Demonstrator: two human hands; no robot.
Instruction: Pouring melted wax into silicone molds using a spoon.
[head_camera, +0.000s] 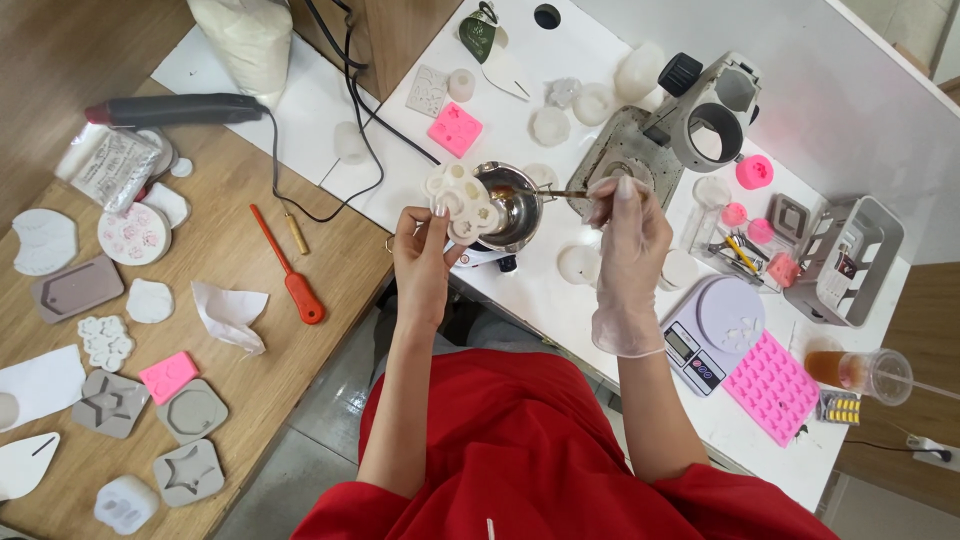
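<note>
My left hand (420, 262), bare, holds a white silicone mould (462, 203) with several round flower cavities, tilted up beside a small metal pot (513, 205). My right hand (628, 240), in a clear glove, grips a thin metal spoon (545, 192) whose tip reaches into the pot's brown liquid. The pot sits on a small white heater base at the white table's (330, 110) near edge. I wear a red top.
A microscope head (705, 110) and grey plate stand behind the pot. To the right lie a lilac scale (712, 330), a pink mould (770, 385) and a cup of orange liquid (860, 372). On the wooden table (270, 380) to the left lie grey and white moulds, a red-handled tool (288, 268) and a glue gun (175, 108).
</note>
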